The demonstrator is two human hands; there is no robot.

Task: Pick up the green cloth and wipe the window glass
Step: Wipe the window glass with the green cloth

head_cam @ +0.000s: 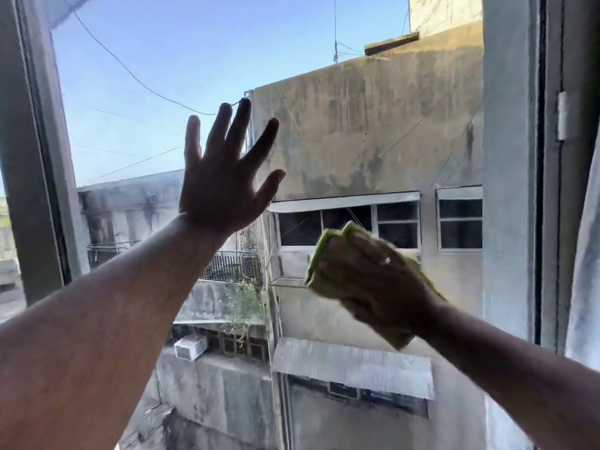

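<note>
My left hand [224, 186] is up against the window glass [136, 92] with all five fingers spread wide, palm facing away from me, holding nothing. It looks flat on the pane, but honestly it's a dark silhouette against the sky so I can't swear it's touching. My right hand [367, 280] is lower and further right, closed into a fist around the green cloth [319, 254], which is bunched up and pokes out above my knuckles, off the left side and below my wrist. That hand is a bit blurry (there's a ring [385, 261] on one finger, that much shows). The cloth sits between my hand and the glass, in the lower right part of the pane. The window frame [35, 157] runs up the left edge, and on the right there's another frame post [552, 190] with a pale curtain [584, 287] hanging just beside it. Far outside there's a stained concrete building [373, 125] with an awning [344, 200] over its windows, plus some cables [130, 71] across the blue sky
</note>
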